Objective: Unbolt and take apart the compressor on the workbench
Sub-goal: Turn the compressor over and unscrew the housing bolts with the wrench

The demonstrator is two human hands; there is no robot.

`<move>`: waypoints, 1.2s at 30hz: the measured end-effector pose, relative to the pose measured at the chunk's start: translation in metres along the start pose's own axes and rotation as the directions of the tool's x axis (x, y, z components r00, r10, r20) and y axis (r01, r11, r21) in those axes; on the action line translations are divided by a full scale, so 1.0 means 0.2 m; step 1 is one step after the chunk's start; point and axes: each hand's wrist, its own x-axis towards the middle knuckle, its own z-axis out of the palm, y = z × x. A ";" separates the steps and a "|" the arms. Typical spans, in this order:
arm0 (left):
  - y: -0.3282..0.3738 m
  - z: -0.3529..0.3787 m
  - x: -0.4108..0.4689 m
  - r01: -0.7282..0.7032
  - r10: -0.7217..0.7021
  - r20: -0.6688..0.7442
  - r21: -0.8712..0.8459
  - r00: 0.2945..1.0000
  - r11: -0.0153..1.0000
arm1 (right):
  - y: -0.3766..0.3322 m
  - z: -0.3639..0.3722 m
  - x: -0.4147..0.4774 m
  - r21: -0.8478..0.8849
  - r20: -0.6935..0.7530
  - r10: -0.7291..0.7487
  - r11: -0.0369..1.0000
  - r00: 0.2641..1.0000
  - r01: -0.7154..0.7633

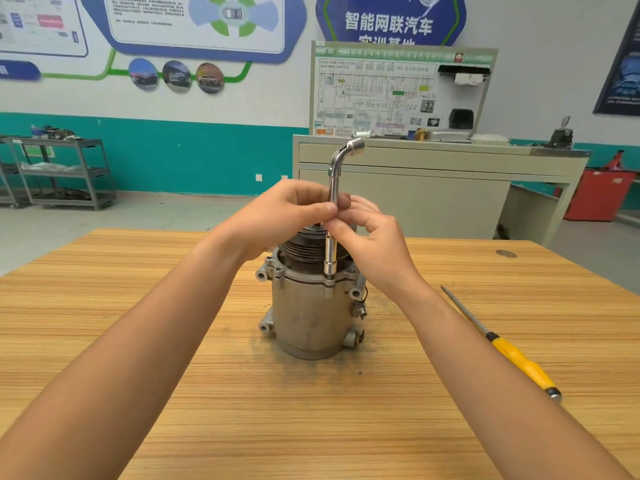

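A grey metal compressor [310,317] stands upright on the wooden workbench [207,393], its grooved pulley on top partly hidden behind my hands. A chrome L-shaped socket wrench [333,181] stands vertical, its lower socket seated on a bolt at the front rim of the compressor housing. My left hand [287,213] and my right hand [370,237] both pinch the wrench shaft at mid-height, fingertips meeting around it. The wrench's bent upper end points to the right.
A yellow-handled screwdriver [509,351] lies on the bench to the right of the compressor, tip pointing away. Beyond the bench stand a grey cabinet with a wiring display board [401,91], a metal shelf cart [65,171] at left and a red bin [599,195] at right.
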 end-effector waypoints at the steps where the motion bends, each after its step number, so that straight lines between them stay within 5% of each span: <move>1: 0.00 0.00 0.00 -0.002 0.002 -0.006 -0.009 1.000 1.000 | 0.00 -0.01 0.00 -0.002 0.021 -0.005 1.000 1.000 0.005; 7: -0.02 0.03 0.02 0.019 -0.007 -0.222 0.053 0.975 0.998 | 0.01 0.00 -0.02 -0.043 -0.037 0.062 0.997 0.997 -0.064; 14: 0.00 -0.01 0.01 -0.016 0.016 -0.006 0.058 1.000 0.998 | 0.00 -0.02 -0.01 -0.015 0.068 0.007 1.000 0.998 -0.006; 20: 0.01 0.04 0.03 -0.025 0.072 -0.205 0.221 0.976 0.975 | 0.01 0.00 -0.02 -0.074 -0.030 0.047 0.996 0.998 -0.049; 26: 0.00 0.00 0.00 -0.035 0.035 0.004 0.069 0.999 0.997 | 0.02 -0.03 -0.01 0.043 0.039 0.039 0.998 0.998 -0.041; 34: -0.01 0.02 0.01 0.011 0.012 -0.211 0.108 0.977 0.994 | 0.01 0.02 -0.02 0.033 -0.060 0.073 0.997 0.996 -0.071; 36: -0.01 0.01 0.01 -0.003 0.022 -0.157 0.117 0.987 0.993 | 0.00 0.02 -0.02 0.051 -0.020 0.052 0.997 0.998 -0.051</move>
